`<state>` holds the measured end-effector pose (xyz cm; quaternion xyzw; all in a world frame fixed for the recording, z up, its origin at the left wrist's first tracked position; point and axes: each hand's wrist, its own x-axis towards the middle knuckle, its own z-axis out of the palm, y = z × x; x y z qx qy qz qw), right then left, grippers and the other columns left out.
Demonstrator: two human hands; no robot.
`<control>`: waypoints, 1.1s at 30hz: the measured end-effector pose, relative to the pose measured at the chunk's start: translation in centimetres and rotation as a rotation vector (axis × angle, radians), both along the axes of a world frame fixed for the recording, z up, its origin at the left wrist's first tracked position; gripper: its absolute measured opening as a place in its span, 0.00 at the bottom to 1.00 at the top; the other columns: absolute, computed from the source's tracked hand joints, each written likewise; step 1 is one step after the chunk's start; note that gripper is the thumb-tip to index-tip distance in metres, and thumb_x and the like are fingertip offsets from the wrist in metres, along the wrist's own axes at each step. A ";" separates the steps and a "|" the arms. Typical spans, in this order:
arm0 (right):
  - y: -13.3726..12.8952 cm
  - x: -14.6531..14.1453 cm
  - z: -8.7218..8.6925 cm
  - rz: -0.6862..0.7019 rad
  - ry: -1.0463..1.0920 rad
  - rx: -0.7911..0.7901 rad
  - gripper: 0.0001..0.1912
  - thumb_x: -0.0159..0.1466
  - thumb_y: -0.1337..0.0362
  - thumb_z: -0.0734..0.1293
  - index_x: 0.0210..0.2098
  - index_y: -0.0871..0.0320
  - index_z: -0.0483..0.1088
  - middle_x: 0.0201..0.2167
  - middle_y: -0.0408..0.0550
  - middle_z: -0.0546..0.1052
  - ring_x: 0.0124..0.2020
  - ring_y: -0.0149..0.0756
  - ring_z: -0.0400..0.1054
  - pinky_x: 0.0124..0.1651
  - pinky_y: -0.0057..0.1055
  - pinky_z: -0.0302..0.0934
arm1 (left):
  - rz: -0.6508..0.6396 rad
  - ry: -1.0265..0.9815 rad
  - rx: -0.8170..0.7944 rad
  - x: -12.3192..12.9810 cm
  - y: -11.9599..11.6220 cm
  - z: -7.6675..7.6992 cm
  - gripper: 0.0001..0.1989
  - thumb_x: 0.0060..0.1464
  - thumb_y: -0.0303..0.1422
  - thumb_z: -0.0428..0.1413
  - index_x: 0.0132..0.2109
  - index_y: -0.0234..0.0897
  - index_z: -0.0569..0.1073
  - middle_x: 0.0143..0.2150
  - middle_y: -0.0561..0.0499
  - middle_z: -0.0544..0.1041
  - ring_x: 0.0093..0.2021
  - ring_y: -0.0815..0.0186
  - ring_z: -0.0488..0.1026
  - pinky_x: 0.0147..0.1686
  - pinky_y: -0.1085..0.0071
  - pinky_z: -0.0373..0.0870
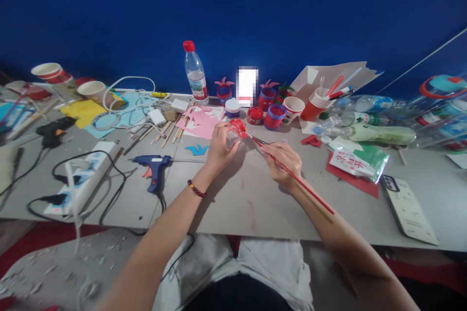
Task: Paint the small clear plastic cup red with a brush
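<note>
My left hand [220, 146] is closed around a clear plastic bottle piece [233, 137], tilted toward the right, with red paint on its far end. Between the fingers of my right hand [283, 161] is a paintbrush [299, 181] with a long red handle. Its tip is at the red-painted part of the plastic piece; whether it touches, I cannot tell. Just behind stand an open jar of red paint [254, 115] and a white-lidded paint jar [232, 108]. Red-and-purple painted cups [275, 116] stand to their right and behind.
At left lie a blue glue gun [155, 167], a power strip [85, 175] with cables, and pink paper [202, 124]. A red-capped bottle [196, 77] stands by the wall. Rightward are stacked paper cups [313, 108], plastic bottles [381, 133], a packet [353, 161] and a phone [410, 211].
</note>
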<state>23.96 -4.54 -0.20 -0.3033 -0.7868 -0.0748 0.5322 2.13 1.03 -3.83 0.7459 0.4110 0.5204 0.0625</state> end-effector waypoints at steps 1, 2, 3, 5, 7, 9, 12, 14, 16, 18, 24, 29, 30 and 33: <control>0.0 0.0 0.0 -0.001 -0.003 0.000 0.18 0.63 0.77 0.67 0.49 0.54 0.75 0.36 0.48 0.84 0.37 0.39 0.78 0.39 0.36 0.74 | 0.000 -0.018 -0.010 -0.1 0.0 0.0 0.23 0.55 0.31 0.63 0.53 0.42 0.63 0.54 0.42 0.68 0.58 0.53 0.69 0.57 0.49 0.71; 0.0 0.0 0.1 -0.003 -0.007 0.000 0.18 0.63 0.77 0.67 0.49 0.54 0.75 0.36 0.48 0.84 0.37 0.39 0.78 0.39 0.36 0.74 | 0.001 -0.038 -0.016 -0.1 0.0 0.1 0.23 0.54 0.31 0.64 0.53 0.42 0.63 0.53 0.42 0.68 0.57 0.53 0.69 0.57 0.49 0.70; -0.1 -0.1 0.2 -0.006 -0.010 0.000 0.17 0.63 0.76 0.67 0.48 0.53 0.75 0.35 0.47 0.84 0.37 0.39 0.78 0.39 0.36 0.74 | 0.001 -0.057 -0.019 -0.2 0.0 0.1 0.23 0.54 0.32 0.64 0.53 0.42 0.63 0.53 0.42 0.68 0.57 0.53 0.69 0.57 0.49 0.70; -0.1 -0.1 0.3 -0.012 -0.011 0.003 0.17 0.64 0.76 0.66 0.48 0.53 0.75 0.35 0.47 0.84 0.37 0.39 0.78 0.38 0.35 0.74 | 0.000 -0.092 -0.018 -0.2 0.1 0.2 0.23 0.54 0.32 0.64 0.52 0.42 0.64 0.52 0.43 0.68 0.56 0.54 0.69 0.56 0.49 0.70; -0.1 -0.2 0.3 -0.008 -0.008 0.002 0.16 0.64 0.76 0.66 0.48 0.53 0.75 0.34 0.47 0.84 0.36 0.39 0.78 0.38 0.35 0.74 | -0.003 -0.121 -0.019 -0.1 0.1 0.3 0.23 0.53 0.32 0.65 0.52 0.43 0.64 0.51 0.44 0.68 0.55 0.54 0.70 0.56 0.49 0.70; -0.1 -0.2 0.3 0.004 -0.002 -0.007 0.16 0.64 0.76 0.66 0.48 0.53 0.75 0.35 0.48 0.84 0.37 0.39 0.79 0.39 0.36 0.75 | -0.006 -0.150 -0.031 -0.1 0.1 0.3 0.23 0.52 0.33 0.65 0.52 0.43 0.64 0.51 0.45 0.68 0.54 0.55 0.69 0.56 0.49 0.70; -0.1 -0.1 0.1 0.025 0.009 -0.026 0.17 0.65 0.75 0.65 0.49 0.52 0.74 0.37 0.48 0.84 0.39 0.39 0.80 0.42 0.36 0.75 | -0.011 -0.193 -0.080 0.0 0.2 0.1 0.23 0.52 0.33 0.65 0.51 0.43 0.64 0.51 0.46 0.68 0.54 0.55 0.69 0.56 0.50 0.70; -0.2 -0.1 0.0 0.033 0.018 -0.035 0.17 0.65 0.75 0.66 0.50 0.53 0.75 0.38 0.48 0.84 0.40 0.39 0.80 0.43 0.36 0.75 | -0.015 -0.221 -0.115 0.0 0.2 0.0 0.23 0.52 0.33 0.66 0.51 0.44 0.63 0.51 0.45 0.67 0.55 0.55 0.69 0.56 0.49 0.70; -0.2 -0.1 0.0 0.034 0.025 -0.047 0.17 0.65 0.75 0.66 0.50 0.53 0.75 0.38 0.48 0.84 0.40 0.39 0.80 0.43 0.35 0.75 | -0.014 -0.240 -0.144 -0.1 0.3 -0.2 0.23 0.52 0.33 0.66 0.51 0.45 0.63 0.52 0.45 0.67 0.55 0.55 0.69 0.56 0.48 0.70; -0.2 -0.1 0.0 0.029 0.041 -0.056 0.16 0.65 0.74 0.65 0.49 0.52 0.76 0.37 0.47 0.84 0.39 0.38 0.80 0.43 0.35 0.75 | -0.003 -0.246 -0.152 -0.2 0.4 -0.2 0.23 0.52 0.34 0.65 0.51 0.47 0.63 0.52 0.45 0.67 0.56 0.54 0.69 0.56 0.47 0.70; -0.2 -0.2 -0.2 -0.017 0.059 -0.032 0.16 0.66 0.74 0.65 0.49 0.53 0.76 0.36 0.47 0.84 0.37 0.38 0.79 0.41 0.35 0.74 | 0.030 -0.078 0.013 -0.5 0.8 -0.1 0.22 0.54 0.33 0.64 0.52 0.43 0.63 0.52 0.44 0.68 0.55 0.54 0.70 0.56 0.48 0.71; -0.1 -0.2 0.0 -0.010 0.052 -0.003 0.19 0.65 0.76 0.65 0.53 0.52 0.75 0.36 0.48 0.84 0.38 0.38 0.79 0.42 0.35 0.74 | 0.034 0.042 0.082 -0.3 0.8 -0.2 0.19 0.57 0.34 0.62 0.51 0.41 0.64 0.53 0.43 0.69 0.56 0.53 0.69 0.56 0.50 0.72; -0.1 -0.2 0.0 -0.011 0.052 0.001 0.20 0.66 0.75 0.65 0.53 0.52 0.75 0.36 0.48 0.84 0.38 0.38 0.79 0.42 0.35 0.74 | 0.038 0.059 0.080 -0.2 0.7 -0.3 0.19 0.57 0.34 0.62 0.51 0.41 0.64 0.53 0.42 0.69 0.56 0.53 0.70 0.55 0.50 0.72; -0.2 -0.3 0.1 -0.026 0.042 -0.005 0.19 0.66 0.74 0.65 0.53 0.52 0.75 0.37 0.48 0.84 0.37 0.39 0.80 0.42 0.36 0.75 | 0.049 0.098 0.077 -0.1 0.6 -0.3 0.19 0.56 0.32 0.62 0.52 0.40 0.65 0.54 0.42 0.68 0.56 0.53 0.70 0.55 0.51 0.74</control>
